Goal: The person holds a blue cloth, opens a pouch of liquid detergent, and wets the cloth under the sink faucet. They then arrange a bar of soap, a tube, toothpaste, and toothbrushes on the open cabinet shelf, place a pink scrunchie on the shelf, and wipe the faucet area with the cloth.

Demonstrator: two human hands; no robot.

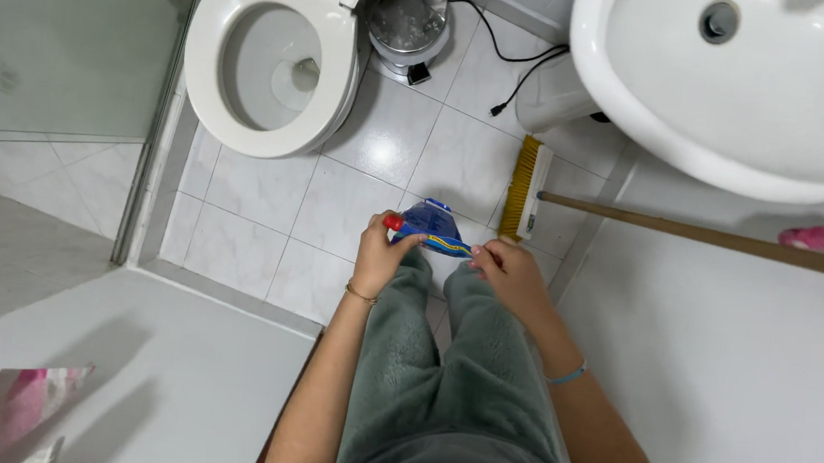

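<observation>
— What have you got in your hands?

— A blue plastic bottle with a red cap (432, 225), lying sideways at the centre of the frame, above my grey fleece trousers (439, 381). My left hand (378, 255) is curled around the capped end, fingers pressed together over it. My right hand (512, 274) pinches the other end. I cannot tell how full the bottle is.

— What else is there that holds anything?

— The white toilet bowl (274, 54) at upper left has its seat down and lid up, with a little water at the bottom. The white washbasin (737, 91) at upper right looks dry, with only its drain showing. A small metal pedal bin (409, 16) stands between them with its lid shut, so its contents are hidden.

— How much room is there?

— A strip of white tiled floor (336, 206) lies open between my legs and the toilet. A yellow-bristled broom with a wooden handle (686, 234) crosses the right side, its head just beside the bottle. A glass shower screen (55, 37) closes off the upper left.
</observation>
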